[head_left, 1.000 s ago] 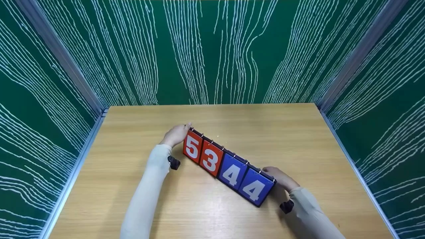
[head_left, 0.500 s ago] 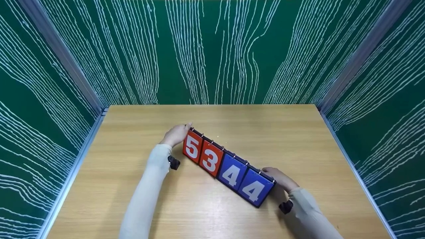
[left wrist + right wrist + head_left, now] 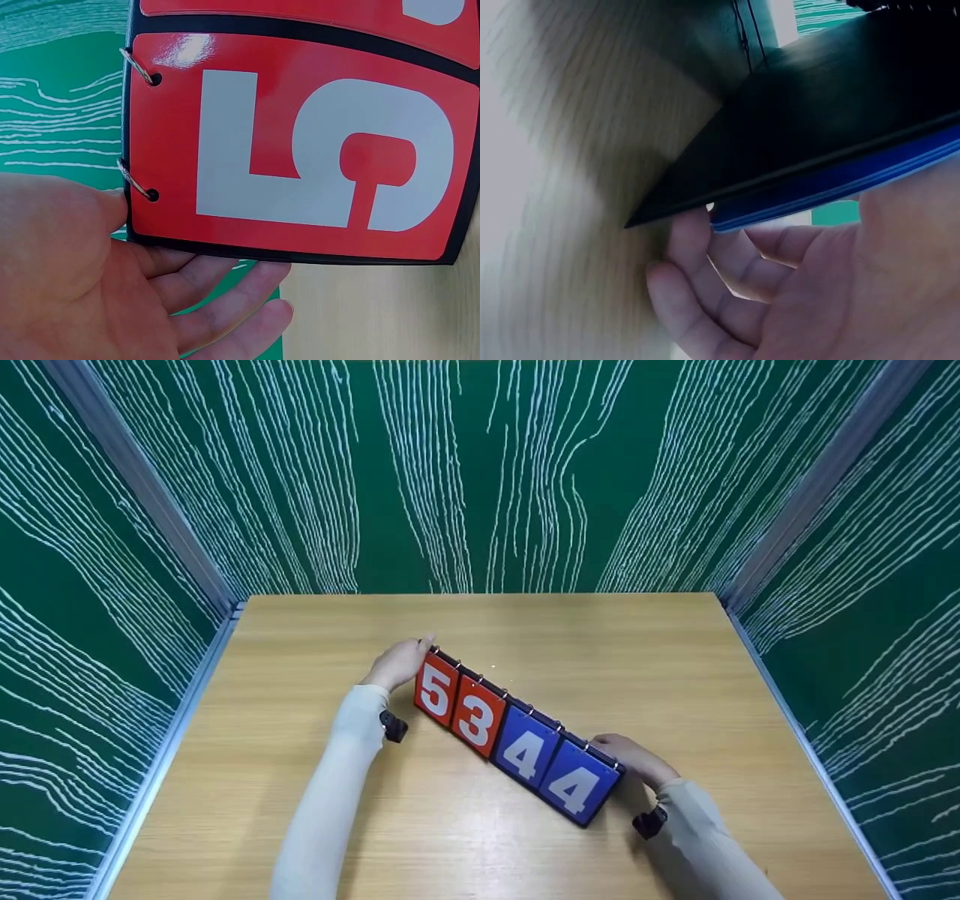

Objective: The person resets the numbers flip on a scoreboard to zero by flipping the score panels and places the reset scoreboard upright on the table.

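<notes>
A tabletop flip scoreboard stands slanted across the table, its left end farther back. Its ring-bound cards read 5 and 3 on red, 4 and 4 on blue. My left hand holds the left end, thumb at the ringed top edge. In the left wrist view, the fingers pass along the board's side edge below the red 5 card. At the other end my right hand grips the upper right corner, partly hidden behind it. The right wrist view shows fingers against the edge of the black panel and blue cards.
The wooden table reaches back to a green wall with wavy white lines. Similar green panels rise at the left and right, with metal rails along the table's sides. Each wrist bears a small black camera.
</notes>
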Tool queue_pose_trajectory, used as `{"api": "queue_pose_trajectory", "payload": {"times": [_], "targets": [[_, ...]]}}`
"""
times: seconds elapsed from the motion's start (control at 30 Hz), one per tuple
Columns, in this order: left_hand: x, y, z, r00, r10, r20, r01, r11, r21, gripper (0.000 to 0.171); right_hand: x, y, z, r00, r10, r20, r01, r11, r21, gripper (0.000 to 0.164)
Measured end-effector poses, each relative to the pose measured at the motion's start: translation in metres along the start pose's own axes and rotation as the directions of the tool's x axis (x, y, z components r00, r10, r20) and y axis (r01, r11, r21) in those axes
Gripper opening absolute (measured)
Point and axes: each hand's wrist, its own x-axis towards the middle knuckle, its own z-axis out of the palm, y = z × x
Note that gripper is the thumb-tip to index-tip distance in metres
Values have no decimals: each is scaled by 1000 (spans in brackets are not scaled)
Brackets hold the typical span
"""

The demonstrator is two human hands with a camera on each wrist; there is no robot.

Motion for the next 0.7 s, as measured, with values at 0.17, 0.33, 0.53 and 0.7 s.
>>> {"api": "queue_pose_trajectory", "payload": {"times": [0.17, 0.33, 0.53, 0.7], "targets": [[0, 0, 0, 1000, -19, 15, 20, 999, -30, 65, -1, -5, -2, 999, 36, -18, -36, 999, 17, 46], [-2, 0, 0, 1000, -20, 18, 21, 999, -50, 66, -2, -6, -5, 999, 25, -35, -26, 999, -36, 41], [-3, -1, 1, 1000, -25, 16, 26, 998, -50, 67, -1, -4, -11, 992, 65, -106, -65, 998, 6, 31], [-2, 0, 2, 999, -30, 12, 31, 998, -54, 68, -3, -4, -17, 988, 83, -129, -73, 994, 80, 32]]}}
